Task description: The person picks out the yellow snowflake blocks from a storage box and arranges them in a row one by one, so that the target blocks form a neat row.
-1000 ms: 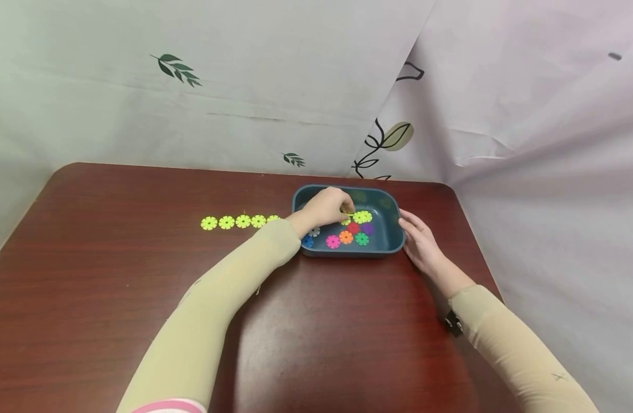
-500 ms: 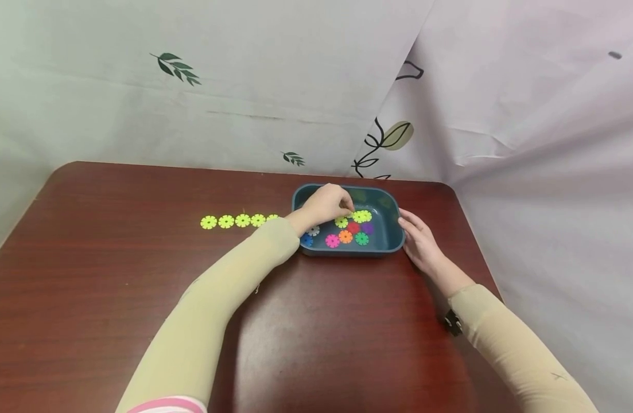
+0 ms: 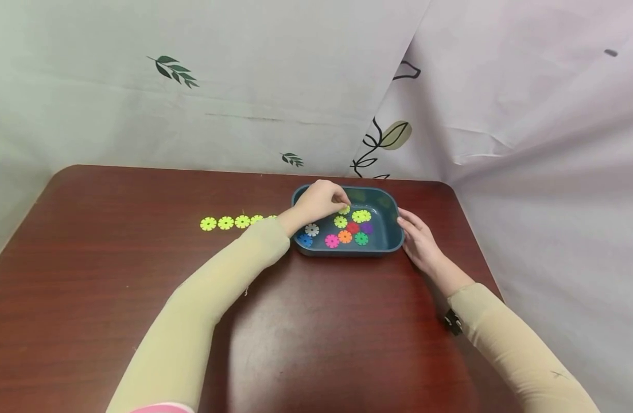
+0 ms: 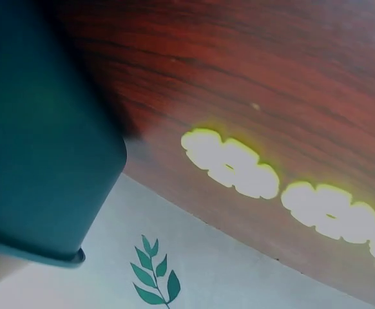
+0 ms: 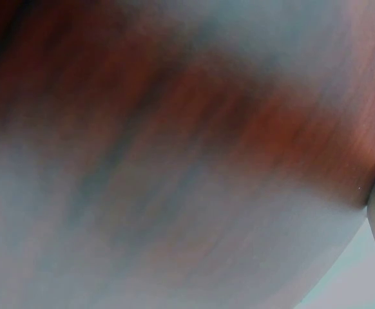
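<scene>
Room right of discs [image 3: 352, 228], tray rim [image 3: 401, 237] beyond

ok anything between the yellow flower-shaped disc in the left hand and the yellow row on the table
Yes, the left wall of the teal plastic tub stands between the yellow flower-shaped disc in the left hand and the row of yellow discs.

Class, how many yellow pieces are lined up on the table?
5, left to right: first piece, second piece, third piece, fourth piece, fifth piece partly behind the left sleeve, which may hide more.
</scene>
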A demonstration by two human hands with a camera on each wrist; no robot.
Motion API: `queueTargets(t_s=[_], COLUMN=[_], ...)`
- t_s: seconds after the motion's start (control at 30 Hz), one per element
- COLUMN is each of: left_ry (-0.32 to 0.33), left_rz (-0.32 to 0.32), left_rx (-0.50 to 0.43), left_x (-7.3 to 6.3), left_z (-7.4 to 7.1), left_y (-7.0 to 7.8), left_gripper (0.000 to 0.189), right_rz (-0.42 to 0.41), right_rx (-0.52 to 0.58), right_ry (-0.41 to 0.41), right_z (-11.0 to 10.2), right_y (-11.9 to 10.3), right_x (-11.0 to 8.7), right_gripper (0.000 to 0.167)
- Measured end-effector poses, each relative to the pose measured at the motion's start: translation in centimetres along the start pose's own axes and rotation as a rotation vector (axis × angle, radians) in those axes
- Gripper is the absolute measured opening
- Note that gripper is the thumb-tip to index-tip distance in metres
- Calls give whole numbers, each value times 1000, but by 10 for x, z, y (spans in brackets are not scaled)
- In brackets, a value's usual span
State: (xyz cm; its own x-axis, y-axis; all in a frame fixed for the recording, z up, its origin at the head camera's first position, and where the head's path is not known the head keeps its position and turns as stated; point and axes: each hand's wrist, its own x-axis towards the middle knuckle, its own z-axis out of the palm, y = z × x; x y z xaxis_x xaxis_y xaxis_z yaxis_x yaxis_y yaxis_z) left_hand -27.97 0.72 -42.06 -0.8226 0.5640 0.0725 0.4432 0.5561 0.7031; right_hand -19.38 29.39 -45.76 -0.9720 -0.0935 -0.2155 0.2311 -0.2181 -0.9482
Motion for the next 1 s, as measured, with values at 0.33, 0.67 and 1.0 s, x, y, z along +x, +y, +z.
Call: queueTargets(t_s=[0.33,0.67,1.0], left_ry=[40,101,210], left_rz=[26,25,-62], left_rx=[-29,-64,-106], left_x=[-18,-41,-68], left_z=[-14,-45,-78], left_y=[-3,-6,-36], left_gripper=[11,16,17], right_rz=[-3,-15,-4], right_rx=[7,18,13], right_ry=[-3,-9,-12], right_z=[1,4,4], right_y=[1,2,0], right_x=[1,3,7], right_gripper=[25,26,26])
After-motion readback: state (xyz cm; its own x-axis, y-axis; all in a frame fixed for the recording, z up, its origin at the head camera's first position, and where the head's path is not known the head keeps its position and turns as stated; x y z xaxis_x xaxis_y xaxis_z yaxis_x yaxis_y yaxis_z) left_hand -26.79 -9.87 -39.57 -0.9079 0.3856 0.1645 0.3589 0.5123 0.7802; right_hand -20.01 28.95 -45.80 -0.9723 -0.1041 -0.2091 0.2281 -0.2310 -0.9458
